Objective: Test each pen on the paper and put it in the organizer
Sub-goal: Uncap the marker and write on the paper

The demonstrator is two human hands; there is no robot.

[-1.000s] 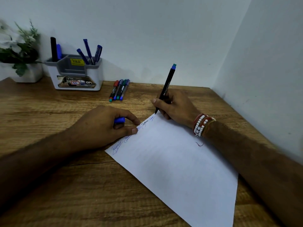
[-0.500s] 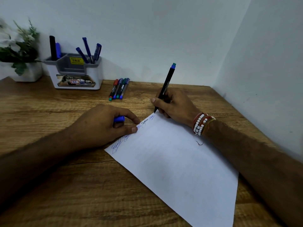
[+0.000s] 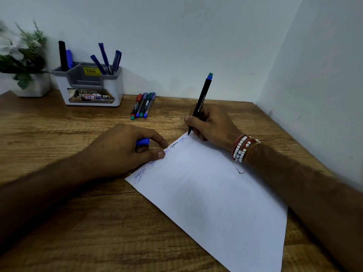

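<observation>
A white sheet of paper (image 3: 212, 195) lies askew on the wooden desk, with blue scribbles along its upper left edge. My right hand (image 3: 212, 124) grips a black pen (image 3: 200, 103) with a blue-green end, its tip touching the paper's far corner. My left hand (image 3: 125, 152) presses on the paper's edge and holds a blue pen cap (image 3: 143, 141) in its curled fingers. A white and grey organizer (image 3: 88, 87) stands at the back left with several pens upright in it. Several capped pens (image 3: 143, 105) lie side by side on the desk, to the right of the organizer.
A potted plant (image 3: 23, 65) in a white pot stands at the far left next to the organizer. White walls close off the desk at the back and on the right. Beaded bracelets (image 3: 242, 148) circle my right wrist.
The pen tip has shifted slightly along the paper's far corner. My left hand has stayed in place on the paper's edge.
</observation>
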